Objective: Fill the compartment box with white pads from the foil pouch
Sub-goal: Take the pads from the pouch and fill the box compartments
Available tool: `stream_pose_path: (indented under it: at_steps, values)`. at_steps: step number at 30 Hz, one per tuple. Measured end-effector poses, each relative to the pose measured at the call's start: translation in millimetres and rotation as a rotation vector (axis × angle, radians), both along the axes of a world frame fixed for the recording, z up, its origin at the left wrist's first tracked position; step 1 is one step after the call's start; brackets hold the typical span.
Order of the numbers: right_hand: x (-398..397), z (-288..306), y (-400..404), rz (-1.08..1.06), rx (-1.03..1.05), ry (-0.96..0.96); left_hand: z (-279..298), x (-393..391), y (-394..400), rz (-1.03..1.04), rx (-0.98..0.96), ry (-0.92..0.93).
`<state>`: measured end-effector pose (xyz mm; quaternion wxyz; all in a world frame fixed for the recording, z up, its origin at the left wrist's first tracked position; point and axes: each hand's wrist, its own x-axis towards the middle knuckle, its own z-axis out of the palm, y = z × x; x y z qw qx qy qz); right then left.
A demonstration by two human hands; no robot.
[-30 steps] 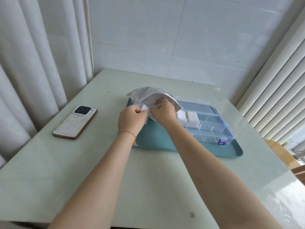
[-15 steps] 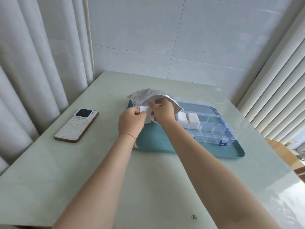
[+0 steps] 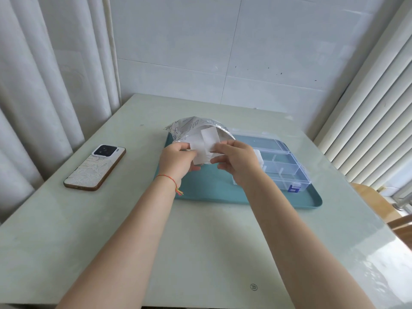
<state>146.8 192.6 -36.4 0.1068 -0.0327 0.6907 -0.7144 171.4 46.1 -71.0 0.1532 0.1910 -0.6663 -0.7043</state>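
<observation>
Since a moment ago both hands have come back from the mouth of the foil pouch (image 3: 189, 128) toward the person, and white pads (image 3: 204, 144) that were barely showing between the fingers are now drawn well out into the open.

From the head camera, the only view: the left hand (image 3: 178, 159) has its fingers curled around the lower end of the pads, while the right hand (image 3: 237, 161) pinches their other edge between thumb and fingers — so both hands have hold of the same small bunch. It looks like two or three strips overlapping; I cannot count them for sure. The pouch stands open just behind the pads, at the far left corner of the teal tray (image 3: 307, 200).

Taking the tray as the landmark, the clear compartment box (image 3: 287, 166) lies on its right half, lid open, partly hidden by the right wrist. A little white shows in one compartment beside that wrist, which I take for pads already stowed; the compartments nearer the blue latch look empty. By that, the job is in its early part — this bunch has yet to go in, and most of the box is left to fill.

A phone (image 3: 95, 168) lies face down on the counter (image 3: 200, 253), well to the left of the tray.
</observation>
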Motion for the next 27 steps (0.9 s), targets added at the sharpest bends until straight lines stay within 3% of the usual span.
stream_pose_path:
  at_steps: [2, 7, 13, 17, 22, 27]
  values:
    - [4.3, -3.1, 2.4, 0.026, -0.050, -0.038, 1.9, 2.1, 3.2, -0.048, 0.076, 0.027]
    - [5.1, -16.9, -6.6, -0.054, 0.081, -0.028, 9.9, 9.6, 7.6, -0.227, 0.277, 0.083]
    - [4.3, -20.5, -13.5, -0.106, 0.174, 0.037, 14.3, 8.3, 5.3, -0.219, 0.464, 0.063]
    - [3.4, -17.2, -14.7, -0.099, 0.350, 0.108, 8.4, 4.7, 5.1, -0.118, 0.309, 0.050]
    - [-13.1, -16.9, -22.3, -0.164, 0.735, 0.409, 0.7, 1.0, -2.5, 0.093, -0.052, 0.005]
    - [-30.1, -22.3, -35.4, -0.133, 0.931, 0.470, 1.5, 4.4, -3.8, 0.137, -0.157, -0.021]
